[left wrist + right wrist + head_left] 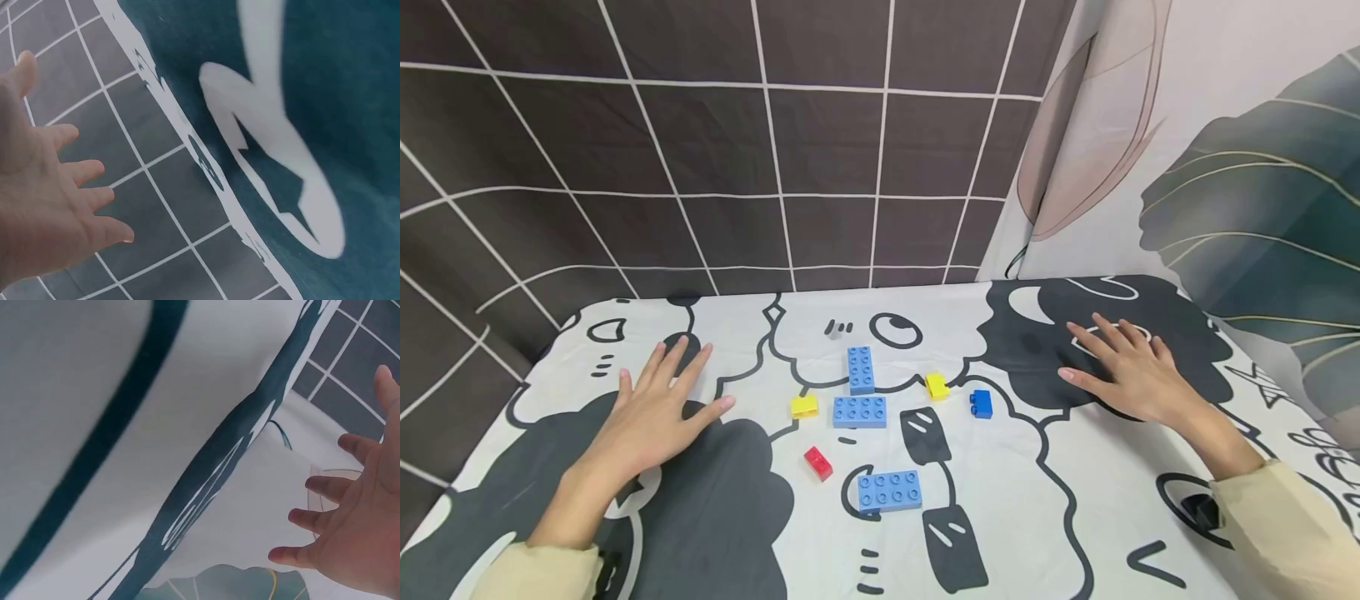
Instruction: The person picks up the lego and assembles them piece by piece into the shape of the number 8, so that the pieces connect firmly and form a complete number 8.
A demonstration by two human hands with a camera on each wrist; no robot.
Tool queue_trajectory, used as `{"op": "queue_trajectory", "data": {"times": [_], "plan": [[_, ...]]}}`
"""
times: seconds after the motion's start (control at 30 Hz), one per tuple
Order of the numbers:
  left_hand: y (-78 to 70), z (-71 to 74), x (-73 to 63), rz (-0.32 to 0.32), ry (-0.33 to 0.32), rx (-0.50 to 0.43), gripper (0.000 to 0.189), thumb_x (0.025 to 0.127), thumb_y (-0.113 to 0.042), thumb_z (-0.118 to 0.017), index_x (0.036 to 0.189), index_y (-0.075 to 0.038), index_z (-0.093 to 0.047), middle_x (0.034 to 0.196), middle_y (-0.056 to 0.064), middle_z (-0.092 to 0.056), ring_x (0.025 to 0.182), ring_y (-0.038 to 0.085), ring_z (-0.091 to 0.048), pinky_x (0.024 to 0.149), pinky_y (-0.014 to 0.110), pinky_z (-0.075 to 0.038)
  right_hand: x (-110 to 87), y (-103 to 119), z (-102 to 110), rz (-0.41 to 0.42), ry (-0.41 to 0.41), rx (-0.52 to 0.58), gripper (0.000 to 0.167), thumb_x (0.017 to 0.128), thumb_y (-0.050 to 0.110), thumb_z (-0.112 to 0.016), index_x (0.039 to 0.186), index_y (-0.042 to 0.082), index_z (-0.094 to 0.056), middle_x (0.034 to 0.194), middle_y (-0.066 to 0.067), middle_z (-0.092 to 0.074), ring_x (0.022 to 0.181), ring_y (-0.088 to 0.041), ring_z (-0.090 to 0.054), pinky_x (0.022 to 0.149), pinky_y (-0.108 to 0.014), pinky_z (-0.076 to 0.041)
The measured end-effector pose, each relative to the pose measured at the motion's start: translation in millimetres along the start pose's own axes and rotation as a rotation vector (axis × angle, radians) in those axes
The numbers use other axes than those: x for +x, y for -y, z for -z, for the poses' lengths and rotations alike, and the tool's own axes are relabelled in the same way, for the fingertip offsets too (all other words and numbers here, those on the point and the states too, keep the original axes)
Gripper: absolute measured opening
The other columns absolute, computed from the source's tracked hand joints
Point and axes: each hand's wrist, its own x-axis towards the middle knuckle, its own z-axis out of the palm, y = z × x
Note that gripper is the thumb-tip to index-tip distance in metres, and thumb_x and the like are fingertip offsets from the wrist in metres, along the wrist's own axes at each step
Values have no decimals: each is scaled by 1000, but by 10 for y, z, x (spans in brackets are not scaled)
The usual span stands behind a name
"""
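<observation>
My left hand (651, 417) spreads its fingers, palm down, over the dark print on the left of the table and holds nothing. On the right, my right hand (1123, 375) has its fingers apart too, with nothing in it. Between them lie toy building blocks: an upright-lying blue block (861, 371), a blue block (860, 412) right below it, and another blue block (890, 492) nearer me. A yellow block (804, 406) and a red block (817, 463) sit toward my left hand. Toward my right hand are a yellow block (936, 386) and a small dark blue block (981, 404).
A white cloth (1000, 517) with black and grey cartoon prints covers the table. Behind its far edge hangs a dark curtain with a white grid (827, 142). A leaf-patterned curtain (1210, 75) hangs at the right.
</observation>
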Motion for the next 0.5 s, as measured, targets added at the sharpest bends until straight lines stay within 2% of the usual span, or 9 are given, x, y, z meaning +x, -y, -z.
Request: {"op": "queue_trajectory", "data": {"times": [0.3,0.5], "plan": [[-152,33,49,-51,10,-49,80,87,-58,-45,144,-6,-22,146,25,-14,134,43,-5,99,65,-5,48,139,78,43,28,134,72,86,45,-58,142,11,-29,142,-28,-24,122,-56,-20,85,-73,-15],[-351,17,58,-109,2,-99,78,85,-54,-54,142,-6,-29,145,23,-22,132,43,-16,100,63,-13,109,271,86,137,36,315,72,83,34,-66,138,0,-33,138,-30,-30,124,-52,-25,91,-66,-24]]}}
